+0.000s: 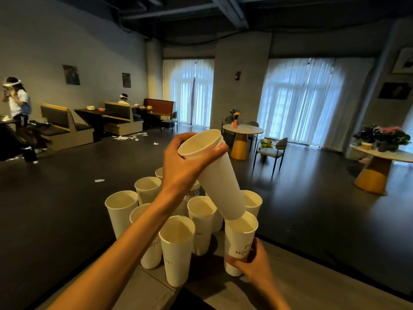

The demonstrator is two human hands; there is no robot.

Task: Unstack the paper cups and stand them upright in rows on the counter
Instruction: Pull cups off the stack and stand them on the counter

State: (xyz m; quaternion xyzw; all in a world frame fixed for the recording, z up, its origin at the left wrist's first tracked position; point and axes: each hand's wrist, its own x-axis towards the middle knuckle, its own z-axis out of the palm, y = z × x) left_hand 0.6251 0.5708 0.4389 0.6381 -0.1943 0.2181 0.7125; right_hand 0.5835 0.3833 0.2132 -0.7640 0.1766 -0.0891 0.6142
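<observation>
Now the grey surface (301, 285) carries a group of white paper cups (202, 222) standing upright, close together in loose rows near its far edge. Above them the left hand (183, 166) holds the remaining stack of cups (214, 175), tilted, its open mouth toward the camera and its bottom pointing down to the right. The grip of this hand is closed around the rim of the stack. The bottom of the stack is at the mouth of the nearest right cup (240, 240), and I cannot tell if it is still inside it or just above. The right hand (251, 261) has its grip closed around the lower part of this cup, which stands on the surface.

In my judgement the risk is in the separation: if the cups stick, a pull may lift the lower cup or tip it. The neighbours stand very near, so a swing of the tilted stack or the left forearm (134, 242) could knock several over.
</observation>
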